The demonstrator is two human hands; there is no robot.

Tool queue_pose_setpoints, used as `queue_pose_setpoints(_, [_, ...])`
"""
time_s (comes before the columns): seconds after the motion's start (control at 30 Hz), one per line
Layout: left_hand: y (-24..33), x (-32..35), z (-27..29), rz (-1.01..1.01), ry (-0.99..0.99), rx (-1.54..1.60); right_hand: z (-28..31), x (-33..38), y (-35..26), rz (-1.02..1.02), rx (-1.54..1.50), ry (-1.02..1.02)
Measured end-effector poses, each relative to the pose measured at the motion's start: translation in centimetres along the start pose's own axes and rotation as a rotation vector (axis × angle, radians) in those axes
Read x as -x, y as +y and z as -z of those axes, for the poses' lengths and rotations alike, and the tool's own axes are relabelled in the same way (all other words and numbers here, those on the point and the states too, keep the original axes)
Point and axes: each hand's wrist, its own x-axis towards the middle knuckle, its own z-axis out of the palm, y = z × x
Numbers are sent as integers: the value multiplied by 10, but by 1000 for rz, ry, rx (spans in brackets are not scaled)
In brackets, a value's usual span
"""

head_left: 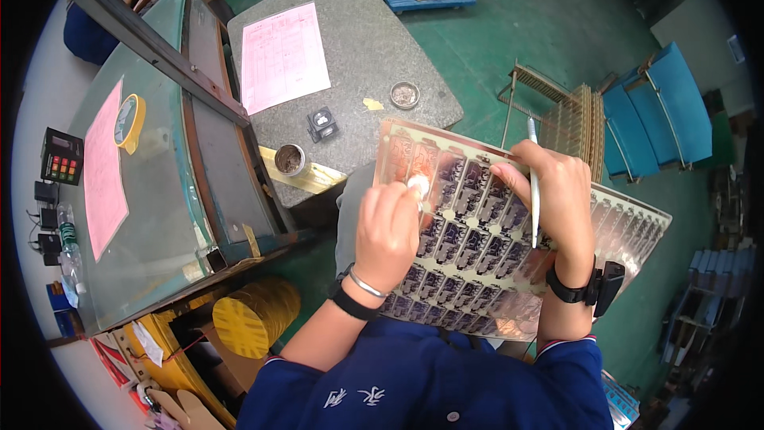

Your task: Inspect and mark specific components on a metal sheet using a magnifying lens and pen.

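Note:
A large copper-toned circuit board panel with rows of repeated dark patterns lies tilted across my lap. My left hand is closed, its fingertips pinching a small white wad against the panel's upper left part. A slim white pen-like tool is held in my right hand, its pointed end downward over the panel. That hand rests at the panel's upper edge, thumb over the face; fingers beyond the edge are partly hidden.
Left of me is a grey table with a pink sheet, a black loupe-like object and round tins. A glass-topped desk adjoins it. To the right stand a rack of panels and a blue chair.

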Motion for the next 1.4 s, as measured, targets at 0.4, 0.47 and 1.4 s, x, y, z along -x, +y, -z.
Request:
queue_pose_setpoints(0.4, [3,1,3,-35,-87,-5,2,3,-1,5,21,18])
queue_pose_setpoints(0.47, [-3,3,3,-27,-75,20,3,2,-1,13,26,24])
queue_pose_setpoints(1.4, [-28,15,2,-72,-107,-198,-32,-11,7,-133,-142,-111])
